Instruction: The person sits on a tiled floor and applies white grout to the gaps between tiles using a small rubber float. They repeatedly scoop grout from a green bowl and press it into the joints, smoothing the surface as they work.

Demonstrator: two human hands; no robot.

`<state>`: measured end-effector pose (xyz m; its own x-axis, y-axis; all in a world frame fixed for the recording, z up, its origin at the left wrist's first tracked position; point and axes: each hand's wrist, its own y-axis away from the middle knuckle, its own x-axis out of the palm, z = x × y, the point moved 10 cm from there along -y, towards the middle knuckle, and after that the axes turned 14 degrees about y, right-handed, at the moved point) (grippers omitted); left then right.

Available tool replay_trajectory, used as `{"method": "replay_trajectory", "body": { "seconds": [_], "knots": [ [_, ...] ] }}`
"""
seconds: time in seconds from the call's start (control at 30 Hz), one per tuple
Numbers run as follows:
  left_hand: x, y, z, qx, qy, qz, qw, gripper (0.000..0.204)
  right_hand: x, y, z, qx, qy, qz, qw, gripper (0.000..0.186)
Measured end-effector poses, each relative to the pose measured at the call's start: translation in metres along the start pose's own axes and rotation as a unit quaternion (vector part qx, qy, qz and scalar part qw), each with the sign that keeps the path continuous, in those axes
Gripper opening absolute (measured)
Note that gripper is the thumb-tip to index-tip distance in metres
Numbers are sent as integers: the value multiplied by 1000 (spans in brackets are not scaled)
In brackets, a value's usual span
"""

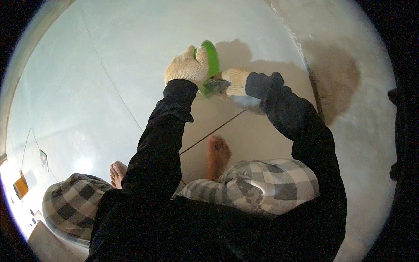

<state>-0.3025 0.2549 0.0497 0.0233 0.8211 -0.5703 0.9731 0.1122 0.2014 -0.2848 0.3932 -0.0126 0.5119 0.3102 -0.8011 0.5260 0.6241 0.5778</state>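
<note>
My left hand (185,67), in a cream knitted glove, is closed with its thumb over the edge of a curved bright green thing (212,59), possibly a flexible bowl, tilted up above the floor. My right hand (235,81), in a like glove with grey-stained fingers, is at the lower part of the green thing. Its fingers look drawn together around something dark grey (214,87), too blurred to name. Under the right wrist shows a pale bluish rounded patch (246,102); I cannot tell what it is.
Large pale tiles (109,52) cover the floor, with a dark joint line (214,131) between my bare feet. A rough-edged grey surface (362,131) runs along the right. At far left lie an orange-brown thing (20,187) and a small green-and-white piece (43,160).
</note>
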Motion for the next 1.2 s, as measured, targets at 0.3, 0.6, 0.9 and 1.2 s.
{"method": "replay_trajectory", "body": {
  "seconds": [0.3, 0.6, 0.9, 1.2],
  "knots": [
    [-11, -5, 63, 8, 146, -85, 986, 60, -5, 53, -9, -60, -319, 17, 946, 68],
    [14, -7, 173, -229, 718, -24, 657, 84, -14, 274, -196, 372, -304, -294, 826, 57],
    [16, -2, 138, -284, 653, 46, 701, 55, 43, 242, -232, 410, -55, -171, 894, 51],
    [3, -19, 115, -237, 650, 51, 720, 51, 41, 223, -235, 462, 2, -87, 882, 48]
  ]
}}
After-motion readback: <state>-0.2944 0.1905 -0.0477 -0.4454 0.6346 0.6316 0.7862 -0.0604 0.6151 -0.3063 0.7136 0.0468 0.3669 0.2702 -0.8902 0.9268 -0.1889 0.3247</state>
